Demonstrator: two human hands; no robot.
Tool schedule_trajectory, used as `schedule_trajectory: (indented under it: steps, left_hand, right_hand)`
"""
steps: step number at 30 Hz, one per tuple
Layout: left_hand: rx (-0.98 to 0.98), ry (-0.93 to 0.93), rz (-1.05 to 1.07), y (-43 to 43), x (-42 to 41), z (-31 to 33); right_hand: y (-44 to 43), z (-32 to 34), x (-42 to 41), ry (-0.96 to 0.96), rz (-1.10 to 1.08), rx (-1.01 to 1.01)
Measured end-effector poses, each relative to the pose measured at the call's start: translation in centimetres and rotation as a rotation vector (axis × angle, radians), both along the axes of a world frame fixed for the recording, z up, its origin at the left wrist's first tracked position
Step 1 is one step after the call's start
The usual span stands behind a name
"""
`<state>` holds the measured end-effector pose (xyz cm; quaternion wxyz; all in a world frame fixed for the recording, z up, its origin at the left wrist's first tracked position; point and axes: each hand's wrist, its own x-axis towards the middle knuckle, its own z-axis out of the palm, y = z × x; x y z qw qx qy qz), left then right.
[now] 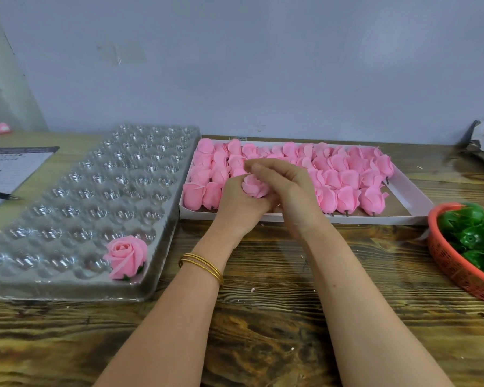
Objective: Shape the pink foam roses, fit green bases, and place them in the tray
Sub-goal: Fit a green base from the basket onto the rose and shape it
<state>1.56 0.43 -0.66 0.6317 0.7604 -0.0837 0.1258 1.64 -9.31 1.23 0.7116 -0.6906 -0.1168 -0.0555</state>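
Left of the box point(411, 196), the tray point(67, 191) holds one finished rose point(126, 256) in its near corner. Over the box's near edge, my left hand point(238, 205) cups a loose rose point(254, 186), fingers curled round it. My right hand point(285, 188) lies over the top, blurred; pinching or not, I can't tell. I'd ease petals outward gently, since foam probably tears. Right of the box, green bases point(470, 233) sit in the basket point(453, 269), cut off by the frame.
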Motion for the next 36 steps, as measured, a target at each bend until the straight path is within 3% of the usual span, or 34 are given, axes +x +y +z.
schedule_trajectory:
  steps: [3,10,20,27,32,36]
  left_hand:
    - [-0.007,-0.001,0.022,0.1,0.0,0.1]
    - [0.112,-0.027,0.087,0.3,0.4,-0.1]
    - [0.447,-0.097,0.198,0.3,1.5,-0.7]
    - [0.129,0.042,0.148,-0.1,0.9,-0.3]
    - [0.085,0.035,0.182,-0.2,0.4,0.1]
    - [0.172,-0.025,0.181,-0.1,0.7,-0.1]
  right_hand:
    - [-0.1,0.4,0.1,-0.111,-0.109,0.043]
    - [1.0,0.1,-0.1,-0.18,-0.176,-0.101]
    - [1.6,-0.8,-0.3,-0.251,-0.227,-0.213]
    - [2.0,-0.7,-0.5,-0.213,-0.216,-0.239]
    - [2.1,-0.8,-0.4,-0.153,-0.186,-0.256]
    - [2.1,-1.1,-0.3,-0.118,-0.156,-0.29]
